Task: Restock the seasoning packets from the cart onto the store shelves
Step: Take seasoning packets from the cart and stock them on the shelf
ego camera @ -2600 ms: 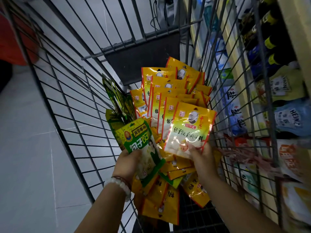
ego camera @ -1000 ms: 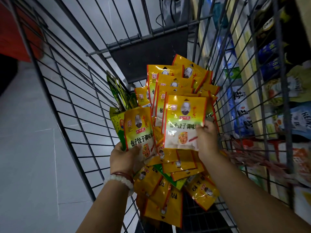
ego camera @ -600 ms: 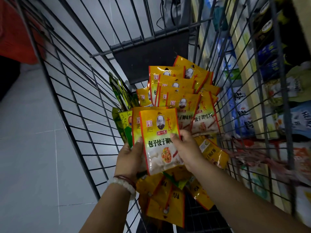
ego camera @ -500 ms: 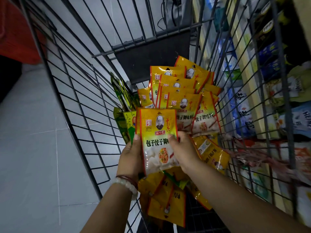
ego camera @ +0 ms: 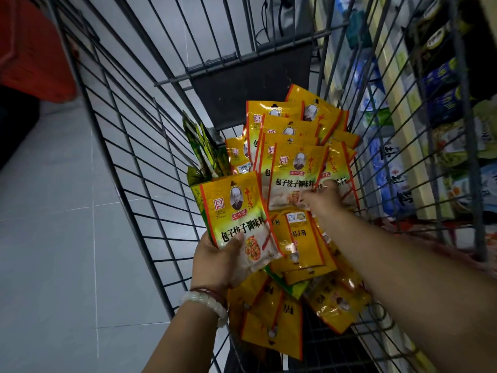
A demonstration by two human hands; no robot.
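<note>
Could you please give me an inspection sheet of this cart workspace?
Surface: wire cart, dark floor panel.
Job's things: yellow packets stacked upright; more lie loose lower down; green packets at cart's left side.
Clutter: nothing seen.
Hands: left hand holds a packet stack; right hand pinches a packet in the stack.
Cables: dark cable beyond the cart.
Surroundings: stocked shelves right; grey tile floor left.

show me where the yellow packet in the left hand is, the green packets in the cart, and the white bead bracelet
yellow packet (ego camera: 238, 211), head view, on its printed front below the portrait.
green packets (ego camera: 201, 149), head view, on the upright edges by the cart's left wall.
white bead bracelet (ego camera: 205, 305), head view, on the beads across the left wrist.
</note>
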